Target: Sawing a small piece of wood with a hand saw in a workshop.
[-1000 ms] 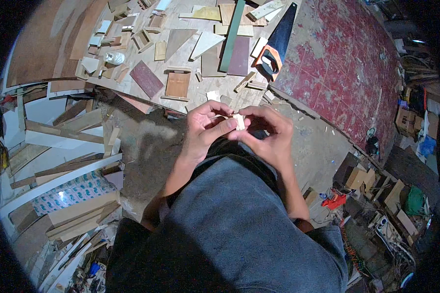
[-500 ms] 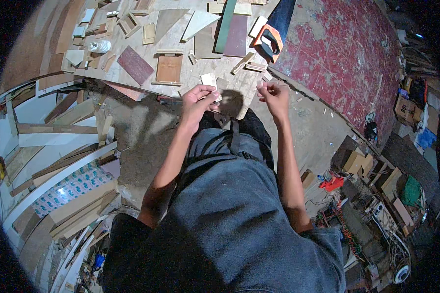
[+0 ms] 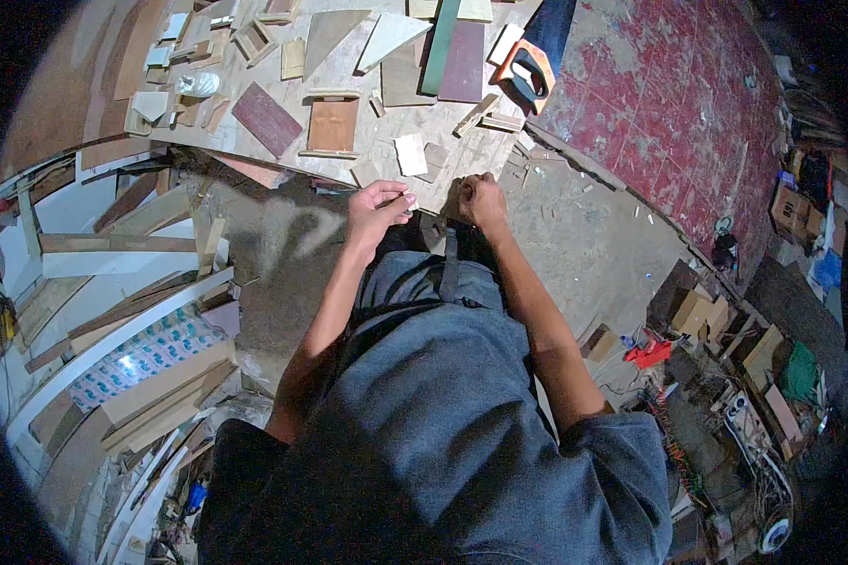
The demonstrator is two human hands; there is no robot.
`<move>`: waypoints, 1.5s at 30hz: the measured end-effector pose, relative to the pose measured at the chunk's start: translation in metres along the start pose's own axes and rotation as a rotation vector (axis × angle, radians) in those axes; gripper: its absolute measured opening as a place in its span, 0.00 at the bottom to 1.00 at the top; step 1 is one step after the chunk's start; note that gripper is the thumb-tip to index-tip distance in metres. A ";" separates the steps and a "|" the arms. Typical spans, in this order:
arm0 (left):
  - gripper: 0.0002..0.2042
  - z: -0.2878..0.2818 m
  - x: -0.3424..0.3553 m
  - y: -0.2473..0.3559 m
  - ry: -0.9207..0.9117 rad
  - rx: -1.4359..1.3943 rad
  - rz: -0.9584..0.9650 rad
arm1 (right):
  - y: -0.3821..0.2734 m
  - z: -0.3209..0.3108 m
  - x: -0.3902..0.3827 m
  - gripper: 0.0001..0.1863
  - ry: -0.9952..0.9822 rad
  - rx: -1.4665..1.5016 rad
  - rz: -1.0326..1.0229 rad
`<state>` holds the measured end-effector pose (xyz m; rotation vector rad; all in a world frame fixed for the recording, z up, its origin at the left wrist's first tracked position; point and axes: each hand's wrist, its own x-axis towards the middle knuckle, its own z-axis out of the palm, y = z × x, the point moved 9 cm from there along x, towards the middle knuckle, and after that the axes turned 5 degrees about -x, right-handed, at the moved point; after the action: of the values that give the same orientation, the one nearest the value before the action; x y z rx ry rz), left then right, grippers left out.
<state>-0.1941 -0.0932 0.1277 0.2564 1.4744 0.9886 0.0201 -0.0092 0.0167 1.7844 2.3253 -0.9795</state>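
Observation:
My left hand [image 3: 377, 217] is at the table's near edge, thumb and fingers pinched together around something small and pale that I cannot make out. To its right, my right hand [image 3: 483, 201] is closed, knuckles up, over the table corner; whatever its fingers hold is hidden. Just beyond my hands a pale wood piece [image 3: 410, 154] lies flat, with a greyish wood piece [image 3: 434, 162] beside it. A small brown offcut [image 3: 365, 173] rests at the edge near my left fingers.
On the wooden table [image 3: 325, 176] lie a shallow wooden frame [image 3: 333, 126], a dark red board [image 3: 267, 121], a green strip [image 3: 439, 47] and an orange-handled handsaw [image 3: 528, 77]. Stacked boards [image 3: 113, 243] stand at left. Boxes and tools [image 3: 702, 315] crowd the right floor.
My right hand has moved left and closer to my left hand, turning knuckles up. My left hand has drawn slightly back toward me, away from the pale wood piece. The view has shifted a little.

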 end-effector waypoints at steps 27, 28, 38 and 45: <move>0.10 0.033 -0.063 0.072 -0.404 -0.300 0.080 | -0.174 -0.180 -0.091 0.16 -0.177 1.052 -0.344; 0.11 0.033 -0.067 0.078 -0.418 -0.285 0.119 | -0.177 -0.182 -0.094 0.16 -0.182 1.053 -0.338; 0.12 0.030 -0.101 0.103 -0.451 -0.239 0.183 | -0.193 -0.196 -0.121 0.15 -0.135 1.193 -0.375; 0.15 0.029 -0.120 0.105 -0.479 -0.330 0.203 | -0.195 -0.192 -0.137 0.13 -0.160 1.341 -0.332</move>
<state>-0.1857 -0.0994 0.2900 0.3770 0.8484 1.2165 -0.0444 -0.0549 0.3128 1.2948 1.8919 -3.0486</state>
